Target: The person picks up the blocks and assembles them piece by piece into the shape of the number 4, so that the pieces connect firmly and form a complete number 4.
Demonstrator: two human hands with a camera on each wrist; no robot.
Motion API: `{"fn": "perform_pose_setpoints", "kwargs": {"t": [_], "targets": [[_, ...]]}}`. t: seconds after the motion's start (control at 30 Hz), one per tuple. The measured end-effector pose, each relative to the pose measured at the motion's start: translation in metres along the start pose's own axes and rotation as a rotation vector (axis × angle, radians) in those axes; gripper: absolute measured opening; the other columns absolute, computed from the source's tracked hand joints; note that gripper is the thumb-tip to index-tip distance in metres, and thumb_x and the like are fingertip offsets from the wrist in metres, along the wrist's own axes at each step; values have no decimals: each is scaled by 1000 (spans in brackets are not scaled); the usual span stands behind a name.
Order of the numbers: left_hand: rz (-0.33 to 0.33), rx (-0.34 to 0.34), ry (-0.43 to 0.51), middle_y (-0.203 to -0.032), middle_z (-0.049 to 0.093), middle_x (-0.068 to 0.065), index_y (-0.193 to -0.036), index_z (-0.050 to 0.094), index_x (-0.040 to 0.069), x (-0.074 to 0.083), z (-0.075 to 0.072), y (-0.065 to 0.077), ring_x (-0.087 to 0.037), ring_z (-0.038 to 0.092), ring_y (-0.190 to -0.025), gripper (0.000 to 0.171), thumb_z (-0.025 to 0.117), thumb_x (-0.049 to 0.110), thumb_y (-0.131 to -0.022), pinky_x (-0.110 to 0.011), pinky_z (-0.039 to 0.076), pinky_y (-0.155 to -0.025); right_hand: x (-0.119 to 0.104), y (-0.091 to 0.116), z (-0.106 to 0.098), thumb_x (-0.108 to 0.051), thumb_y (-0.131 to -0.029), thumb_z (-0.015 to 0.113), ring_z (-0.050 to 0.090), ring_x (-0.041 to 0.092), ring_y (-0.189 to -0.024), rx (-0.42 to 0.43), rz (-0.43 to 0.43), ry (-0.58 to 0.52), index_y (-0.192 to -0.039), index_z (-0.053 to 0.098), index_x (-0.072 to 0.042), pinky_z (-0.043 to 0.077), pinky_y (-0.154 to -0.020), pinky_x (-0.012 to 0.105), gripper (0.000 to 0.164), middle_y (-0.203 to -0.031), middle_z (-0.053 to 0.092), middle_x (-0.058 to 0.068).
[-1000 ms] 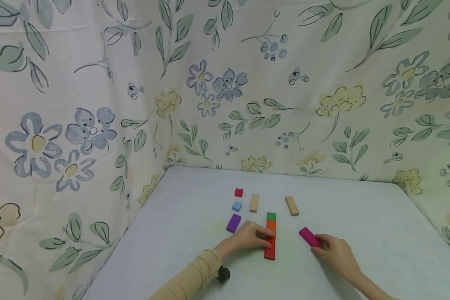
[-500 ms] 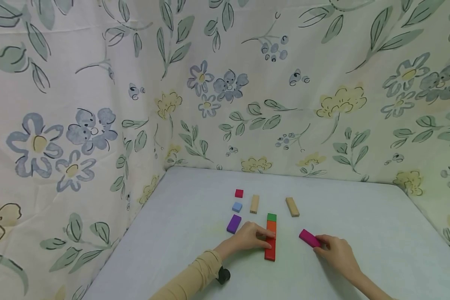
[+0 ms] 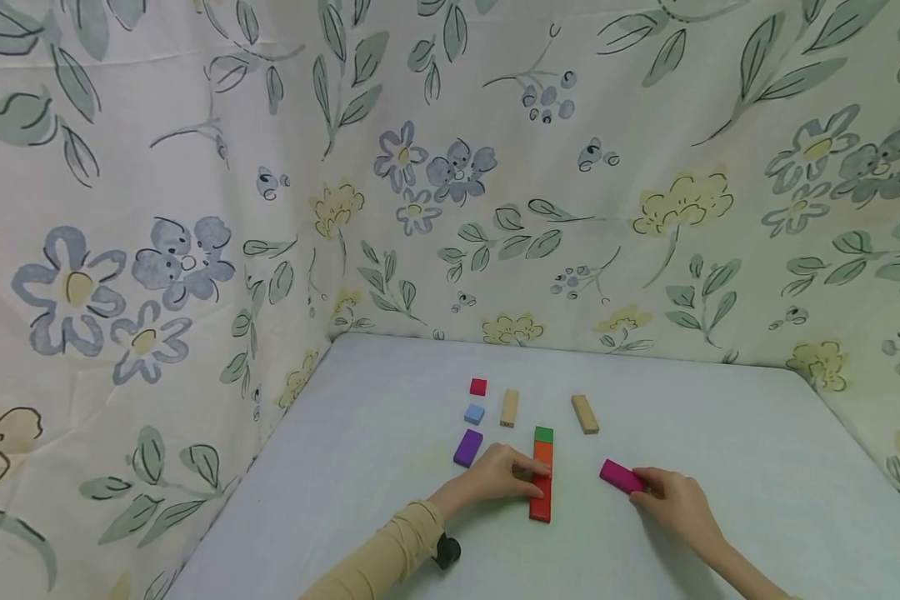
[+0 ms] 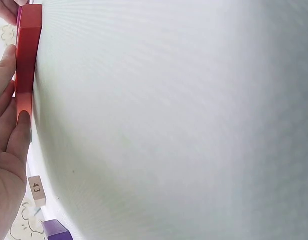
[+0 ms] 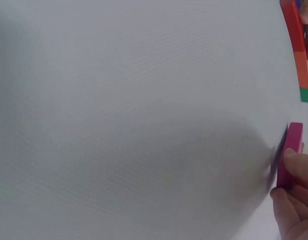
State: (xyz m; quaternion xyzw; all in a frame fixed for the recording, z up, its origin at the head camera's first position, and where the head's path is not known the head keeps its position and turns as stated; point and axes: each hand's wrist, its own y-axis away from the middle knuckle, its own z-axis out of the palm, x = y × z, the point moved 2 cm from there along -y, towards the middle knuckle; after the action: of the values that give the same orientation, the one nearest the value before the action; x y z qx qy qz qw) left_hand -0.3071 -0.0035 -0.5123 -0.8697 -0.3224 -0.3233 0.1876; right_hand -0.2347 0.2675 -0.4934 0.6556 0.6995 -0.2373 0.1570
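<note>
A row of wooden blocks lies end to end: a green block (image 3: 543, 434), an orange block (image 3: 543, 452) and a red block (image 3: 541, 507) nearest the person. My left hand (image 3: 495, 473) reaches over from the left, its index finger and thumb touching the row around where orange meets red. In the left wrist view, one fingertip rests on the orange block (image 4: 24, 102) and the thumb lies along the red block (image 4: 28, 50). To the right, my right hand (image 3: 675, 500) pinches a magenta block (image 3: 621, 477) by its near end, the block pointing up and left.
Left of the row sit a purple block (image 3: 468, 448), a light blue block (image 3: 474, 414) and a small red block (image 3: 478, 387). Two plain wood blocks, one left (image 3: 509, 408) and one right (image 3: 585, 414), lie farther back. A black object (image 3: 447, 551) shows beside the left sleeve.
My right hand has shifted slightly toward the right and nearer the person with the magenta block. The left hand stays in place on the row.
</note>
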Motion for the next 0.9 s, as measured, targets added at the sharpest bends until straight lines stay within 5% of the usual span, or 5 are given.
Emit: {"fn": "perform_pose_setpoints", "kwargs": {"t": [0.5,0.9], "targets": [[2,-1,4,-108,72,7,-112,72,18,0,-1,0,7,61,-96,34,76,24,-79,-8,46,-76,-3,-8,-13,0,-76,75,64,23,-78,104,-110,-9,-108,67,6,52,-62,24,34,-95,71,21],[24,5,-20,-108,72,7,-112,72,18,-1,0,0,7,61,-97,34,76,25,-80,-8,46,-77,-7,-16,-24,2,-74,75,57,13,-66,202,-161,5,-107,68,4,43,-54,19,33,-89,72,17]]}}
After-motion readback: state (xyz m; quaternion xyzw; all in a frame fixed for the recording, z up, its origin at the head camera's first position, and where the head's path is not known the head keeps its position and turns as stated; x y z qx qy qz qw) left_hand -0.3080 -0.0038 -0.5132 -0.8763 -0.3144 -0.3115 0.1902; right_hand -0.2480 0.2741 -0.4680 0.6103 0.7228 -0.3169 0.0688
